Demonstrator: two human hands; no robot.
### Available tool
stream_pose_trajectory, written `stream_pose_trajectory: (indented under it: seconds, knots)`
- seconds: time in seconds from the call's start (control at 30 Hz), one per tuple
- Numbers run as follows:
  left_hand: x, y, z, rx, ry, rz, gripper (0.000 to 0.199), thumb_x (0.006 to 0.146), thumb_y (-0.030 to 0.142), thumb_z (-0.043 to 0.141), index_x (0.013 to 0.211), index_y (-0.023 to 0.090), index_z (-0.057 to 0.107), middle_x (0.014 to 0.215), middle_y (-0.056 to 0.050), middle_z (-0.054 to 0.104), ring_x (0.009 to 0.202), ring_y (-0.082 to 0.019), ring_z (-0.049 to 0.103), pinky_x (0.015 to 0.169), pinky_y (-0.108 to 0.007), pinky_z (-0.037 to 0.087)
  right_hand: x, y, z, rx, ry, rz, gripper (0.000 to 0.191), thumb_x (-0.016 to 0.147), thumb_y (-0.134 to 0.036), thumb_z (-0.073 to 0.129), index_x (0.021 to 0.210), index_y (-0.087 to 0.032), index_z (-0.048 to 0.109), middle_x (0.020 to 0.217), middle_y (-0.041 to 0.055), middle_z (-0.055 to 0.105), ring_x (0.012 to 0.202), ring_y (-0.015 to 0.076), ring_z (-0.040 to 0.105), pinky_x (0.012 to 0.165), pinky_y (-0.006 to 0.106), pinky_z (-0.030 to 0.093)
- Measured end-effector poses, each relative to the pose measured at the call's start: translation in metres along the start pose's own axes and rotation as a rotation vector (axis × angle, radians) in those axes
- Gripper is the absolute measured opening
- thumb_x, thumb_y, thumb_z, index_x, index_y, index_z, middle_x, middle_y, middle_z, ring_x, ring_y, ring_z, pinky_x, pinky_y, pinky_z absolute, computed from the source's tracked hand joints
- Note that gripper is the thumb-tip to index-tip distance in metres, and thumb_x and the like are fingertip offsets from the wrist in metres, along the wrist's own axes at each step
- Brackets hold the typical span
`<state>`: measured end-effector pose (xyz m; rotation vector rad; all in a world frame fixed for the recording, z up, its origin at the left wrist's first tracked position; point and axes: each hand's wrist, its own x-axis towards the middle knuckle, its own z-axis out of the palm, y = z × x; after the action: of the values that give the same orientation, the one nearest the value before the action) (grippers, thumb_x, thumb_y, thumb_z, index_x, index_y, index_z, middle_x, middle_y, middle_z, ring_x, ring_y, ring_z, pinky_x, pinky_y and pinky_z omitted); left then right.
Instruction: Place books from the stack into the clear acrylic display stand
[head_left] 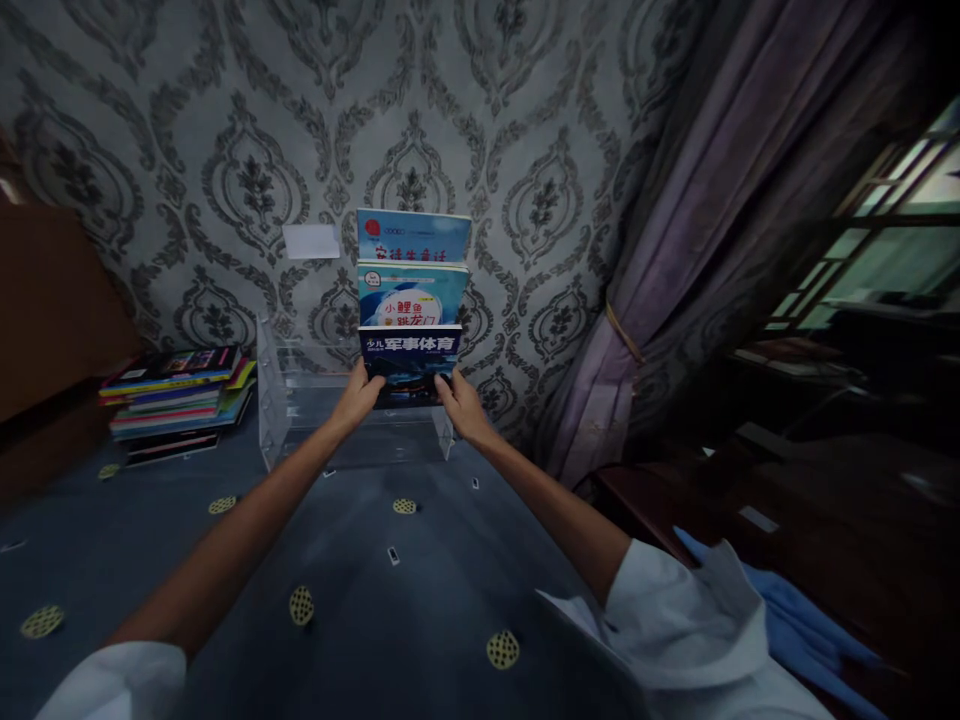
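Observation:
A dark blue book (410, 345) with white Chinese lettering is held upright by its two sides, in front of a clear tiered rack (274, 400). My left hand (360, 398) grips its left edge, thumb on the cover. On the right edge my right hand (460, 400) has the same kind of grip. Behind and above it, a light blue book (412, 295) and a taller blue book (412, 235) stand in the rack's rear part. The fingers behind the cover are hidden, and so is the dark book's lower edge contact with the rack.
A stack of books and magazines (180, 395) lies left of the rack on the dark blue patterned cloth (352, 620). Patterned wallpaper rises behind. To the right are a tied curtain (645, 270), a dark reddish chair edge (645, 510) and blue fabric (802, 620).

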<state>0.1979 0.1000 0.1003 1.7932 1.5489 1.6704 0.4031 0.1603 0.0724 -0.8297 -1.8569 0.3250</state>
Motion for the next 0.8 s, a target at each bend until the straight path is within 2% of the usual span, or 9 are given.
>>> stream_pose_trajectory:
  seconds: [0.2,0.33,0.57,0.67,0.8]
  knots:
    - [-0.01,0.0,-0.005,0.409,0.083,0.087,0.021,0.093,0.026,0.044,0.111,0.017,0.05,0.11,-0.015,0.066,0.105,-0.031,0.065,0.091,-0.044,0.05,0.001,0.004,-0.004,-0.051,0.098,0.043,0.021,0.087,-0.032,0.053,0.098,-0.02,0.065,0.096,0.0102,0.071,0.09,0.0267,0.065,0.083,0.041,0.052]
    - [-0.009,-0.001,-0.005,0.56,0.057,0.033,0.017,0.096,0.028,0.042,0.108,0.018,0.051,0.102,-0.013,0.068,0.094,-0.03,0.067,0.081,-0.039,0.051,0.002,0.0,-0.002,-0.003,0.121,0.104,0.023,0.085,-0.029,0.054,0.102,-0.02,0.067,0.094,0.009,0.073,0.085,0.0261,0.067,0.082,0.04,0.053]
    - [0.0,-0.001,-0.005,0.652,0.031,-0.001,0.019,0.1,0.034,0.041,0.097,0.021,0.055,0.081,-0.006,0.067,0.08,-0.024,0.067,0.071,-0.03,0.045,0.018,0.001,-0.001,0.038,0.204,0.125,0.025,0.087,-0.027,0.05,0.103,-0.019,0.067,0.096,0.0096,0.073,0.088,0.0256,0.066,0.085,0.039,0.053]
    - [0.0,0.002,-0.004,0.688,0.002,-0.003,0.02,0.101,0.033,0.041,0.098,0.021,0.056,0.079,-0.005,0.067,0.078,-0.023,0.066,0.069,-0.029,0.042,0.021,0.005,-0.002,0.035,0.252,0.111,0.022,0.086,-0.025,0.05,0.098,-0.019,0.068,0.096,0.0101,0.072,0.09,0.0258,0.066,0.086,0.04,0.053]
    - [-0.003,0.007,-0.004,0.744,-0.062,-0.026,0.021,0.102,0.03,0.04,0.101,0.02,0.058,0.085,-0.007,0.071,0.084,-0.024,0.068,0.071,-0.029,0.041,0.017,0.009,-0.002,0.04,0.235,0.077,0.023,0.085,-0.022,0.05,0.098,-0.02,0.069,0.095,0.0095,0.071,0.089,0.0254,0.066,0.084,0.039,0.053]
